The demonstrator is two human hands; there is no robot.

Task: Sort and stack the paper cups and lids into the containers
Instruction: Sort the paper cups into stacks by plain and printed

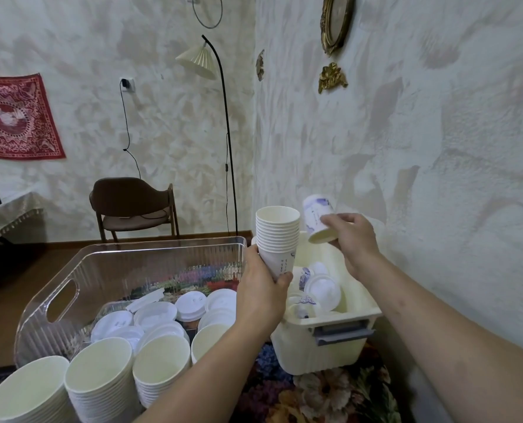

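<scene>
White nested cup stack (277, 236) is gripped upright by left hand (261, 296); single printed cup (319, 219) is pinched, tilted, by right hand (353, 239), above cream bin (324, 346).

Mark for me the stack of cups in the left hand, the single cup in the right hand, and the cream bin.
stack of cups (277, 230), head view, rims near the top
single cup (318, 219), head view, printed side wall
cream bin (324, 355), head view, front wall

Cream ribbed plastic bin (321, 352) is showing a grey handle; white paper cup (318, 218) is bearing blue-purple print; red patterned wall cloth (15, 117) is hanging.
</scene>
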